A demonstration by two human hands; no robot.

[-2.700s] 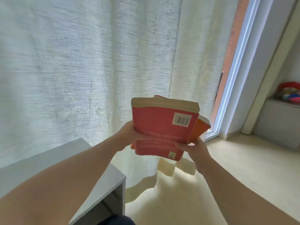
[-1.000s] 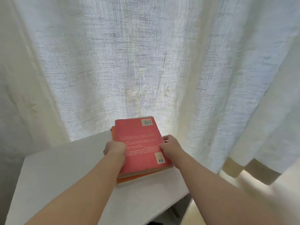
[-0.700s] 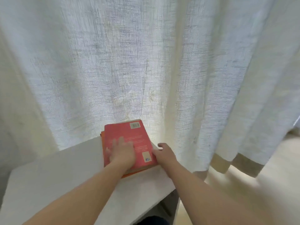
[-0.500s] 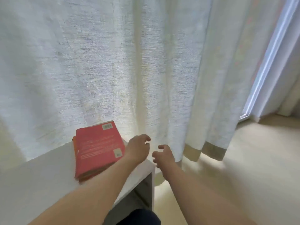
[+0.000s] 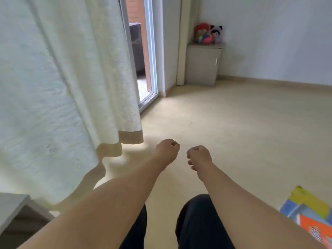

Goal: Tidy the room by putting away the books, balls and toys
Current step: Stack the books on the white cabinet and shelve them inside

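Head view. Both forearms reach forward over the pale floor (image 5: 242, 126). The left hand (image 5: 168, 150) and the right hand (image 5: 198, 155) hang side by side, near each other but not touching. The fingers of each are loosely curled and hold nothing. Neither hand is in contact with any object.

Below the arms, the person's legs (image 5: 195, 221) show in dark trousers.

At the lower right edge, a small pile of books (image 5: 309, 214) with orange, blue and yellow covers lies on the floor, partly cut off by the frame and well apart from both hands.

In the far corner, a low grey cabinet (image 5: 203, 63) stands against the wall. A cluster of soft toys (image 5: 208, 35) sits on its top, one red and one purple; the smaller items among them are too blurred to tell apart.

A white curtain (image 5: 62, 87) with a beige hem fills the left side, its lower edge hanging just above the floor. To its right, a glass door (image 5: 150, 51) with a white frame shows.

At the lower left, one corner of a white desk (image 5: 10, 207) enters the frame, just beside the curtain.
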